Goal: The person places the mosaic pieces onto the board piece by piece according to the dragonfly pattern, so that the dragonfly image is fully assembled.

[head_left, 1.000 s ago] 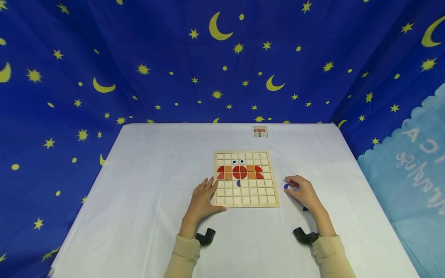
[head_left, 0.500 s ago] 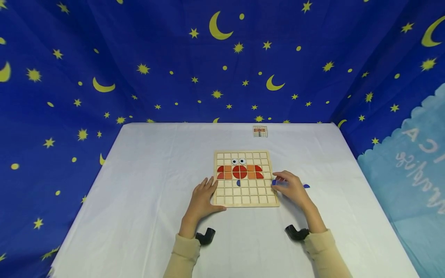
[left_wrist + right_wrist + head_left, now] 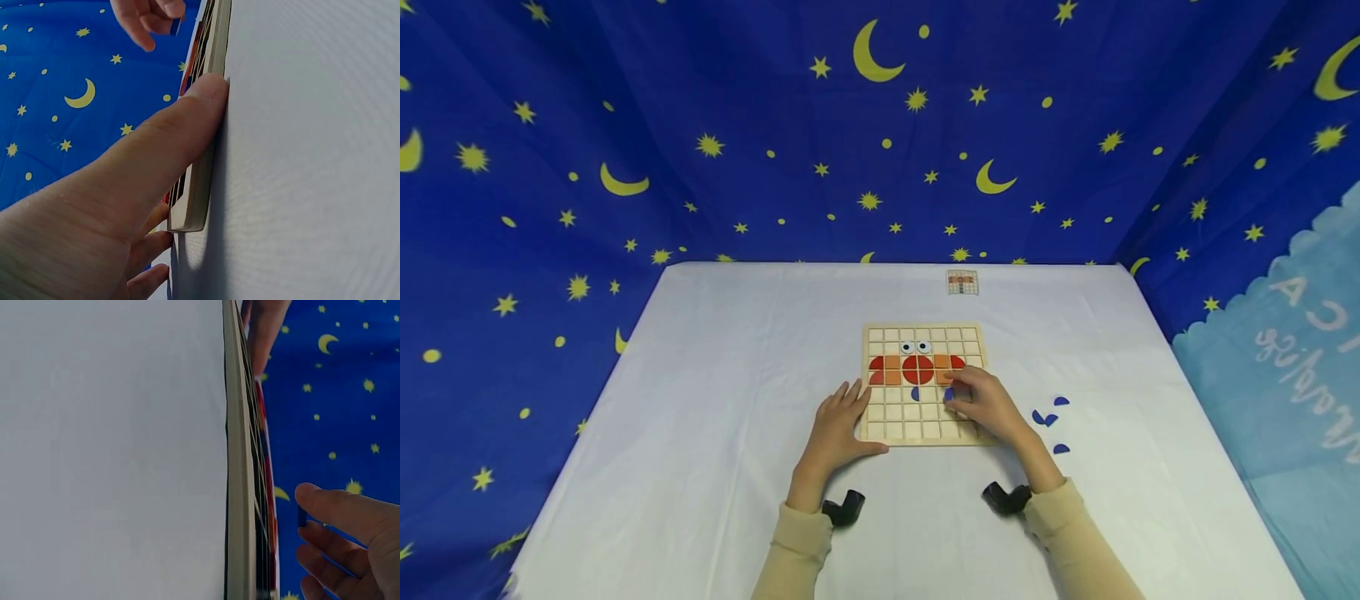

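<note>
A wooden grid board (image 3: 912, 431) lies on the table, bearing red rounded tiles, orange square tiles and two googly-eye tiles. One blue rounded tile (image 3: 915, 393) sits in a cell below the red circle. My left hand (image 3: 838, 429) rests at the board's near left corner, its thumb along the near edge and its fingers, fairly straight, by the left side. Above the board's right half, my right hand (image 3: 988, 408) pinches another blue tile (image 3: 949, 393) between thumb and fingertips. In the right wrist view that tile shows edge-on, apart from the board.
Several loose blue tiles (image 3: 1051, 420) lie on the white table (image 3: 737, 375) to the right of the board. A small picture card (image 3: 962, 282) with a similar pattern lies beyond it. A starry blue curtain (image 3: 805, 125) surrounds the table's back and sides.
My right hand has moved left from the table beside the board to above its right half, carrying the pinched blue tile and uncovering the loose ones. My left hand stays put.
</note>
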A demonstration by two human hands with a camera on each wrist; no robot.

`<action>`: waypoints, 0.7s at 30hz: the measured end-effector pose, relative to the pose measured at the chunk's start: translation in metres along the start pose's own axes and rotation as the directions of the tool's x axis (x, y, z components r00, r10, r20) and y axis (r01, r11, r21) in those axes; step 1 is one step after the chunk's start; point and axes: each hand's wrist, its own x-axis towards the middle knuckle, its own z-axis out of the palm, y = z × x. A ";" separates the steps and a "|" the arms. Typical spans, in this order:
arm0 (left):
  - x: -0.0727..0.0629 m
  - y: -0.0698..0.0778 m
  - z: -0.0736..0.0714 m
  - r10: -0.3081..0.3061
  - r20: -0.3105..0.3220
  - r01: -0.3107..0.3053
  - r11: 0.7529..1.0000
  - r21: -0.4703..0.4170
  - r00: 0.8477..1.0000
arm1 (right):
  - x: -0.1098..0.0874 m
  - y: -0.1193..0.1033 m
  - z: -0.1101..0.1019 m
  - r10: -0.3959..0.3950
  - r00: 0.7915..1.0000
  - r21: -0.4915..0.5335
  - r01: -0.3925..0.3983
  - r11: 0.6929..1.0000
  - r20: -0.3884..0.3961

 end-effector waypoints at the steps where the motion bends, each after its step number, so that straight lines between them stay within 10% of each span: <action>1: 0.000 0.000 0.000 0.000 0.000 0.000 1.000 0.000 1.000 | 0.002 -0.001 0.003 -0.009 1.000 0.000 0.009 1.000 0.001; 21: 0.000 -0.001 0.000 0.017 -0.004 -0.017 0.999 0.030 1.000 | 0.013 -0.024 0.038 -0.016 0.995 0.032 0.013 0.999 0.095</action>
